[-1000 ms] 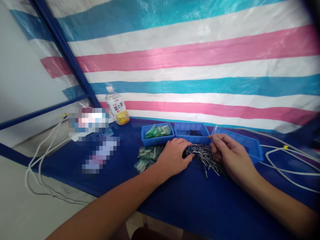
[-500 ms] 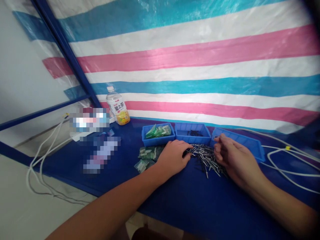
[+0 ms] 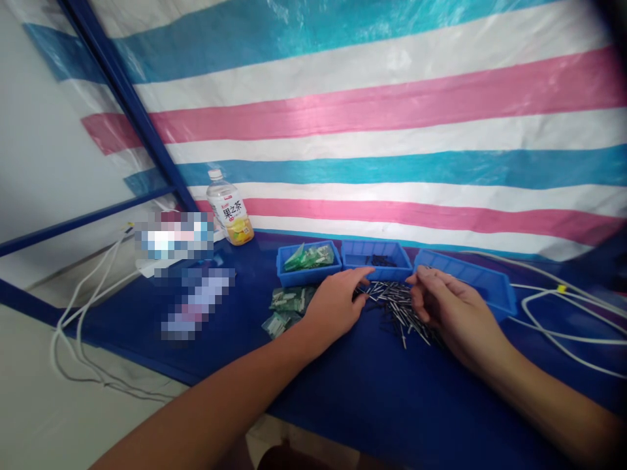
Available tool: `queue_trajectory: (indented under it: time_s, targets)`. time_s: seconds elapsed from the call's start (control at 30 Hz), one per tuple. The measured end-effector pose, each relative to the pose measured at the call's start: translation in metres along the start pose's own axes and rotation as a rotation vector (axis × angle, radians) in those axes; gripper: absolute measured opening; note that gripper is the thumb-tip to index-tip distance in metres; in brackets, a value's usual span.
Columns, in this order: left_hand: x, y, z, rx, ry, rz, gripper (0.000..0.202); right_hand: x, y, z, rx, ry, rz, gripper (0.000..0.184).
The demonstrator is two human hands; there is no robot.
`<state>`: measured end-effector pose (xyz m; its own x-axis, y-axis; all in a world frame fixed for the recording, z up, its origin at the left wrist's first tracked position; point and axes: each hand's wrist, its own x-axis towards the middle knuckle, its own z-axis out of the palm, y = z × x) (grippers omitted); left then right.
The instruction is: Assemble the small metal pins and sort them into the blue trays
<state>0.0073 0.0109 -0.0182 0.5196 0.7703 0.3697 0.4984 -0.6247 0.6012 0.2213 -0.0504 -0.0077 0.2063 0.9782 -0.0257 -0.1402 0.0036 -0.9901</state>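
A loose pile of thin metal pins [image 3: 398,308] lies on the blue table [image 3: 372,391], between my two hands. My left hand [image 3: 337,305] rests at the pile's left edge, fingers stretched out toward the pins and touching them. At the pile's right side, my right hand [image 3: 453,312] has its fingers curled inward over the pins; what they hold, if anything, is hidden. Behind the pile stand three blue trays: the left tray [image 3: 294,278] holds green packets, the middle tray [image 3: 392,271] a few dark pins, and the right tray [image 3: 477,279] is just beyond my right hand.
Green packets [image 3: 289,301] lie on the table left of my left hand. A drink bottle [image 3: 230,207] stands at the back left beside blurred items [image 3: 189,264]. White cables [image 3: 558,320] run along the right, more cables [image 3: 81,307] hang at the left. A striped tarp [image 3: 392,111] closes the back.
My right hand held one pin upright a second ago, carried it toward the right tray, and has since come back down over the pile. My left hand's fingers have stretched forward into the pins.
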Motion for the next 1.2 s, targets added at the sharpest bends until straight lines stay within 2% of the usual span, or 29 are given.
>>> queue_trajectory:
  time_s: [0.13, 0.3, 0.5, 0.73, 0.87, 1.2]
  targets:
    - [0.0014, -0.0012, -0.0012, -0.067, 0.022, -0.006, 0.055, 0.0003, -0.0001, -0.0005, -0.007, 0.017, -0.027, 0.035]
    - [0.0037, -0.0023, -0.0017, -0.210, 0.028, -0.057, 0.045, 0.0003, 0.0017, -0.0024, -0.010, 0.009, -0.034, 0.035]
    - [0.0042, -0.0021, -0.0028, -0.249, 0.056, -0.070, 0.039, 0.0005, 0.0038, -0.0033, -0.033, -0.012, -0.036, 0.036]
    - [0.0033, -0.0030, -0.0026, -0.090, 0.036, -0.016, 0.032, -0.0006, 0.0023, -0.0028, -0.053, -0.015, -0.029, 0.037]
    - [0.0016, -0.0035, -0.0028, 0.010, 0.022, 0.024, 0.031, -0.0011, 0.0014, -0.0038, -0.056, 0.016, -0.077, 0.036]
    - [0.0018, -0.0062, -0.0036, 0.049, -0.017, 0.087, 0.036, -0.0016, -0.0004, -0.0032, -0.026, 0.036, -0.064, 0.032]
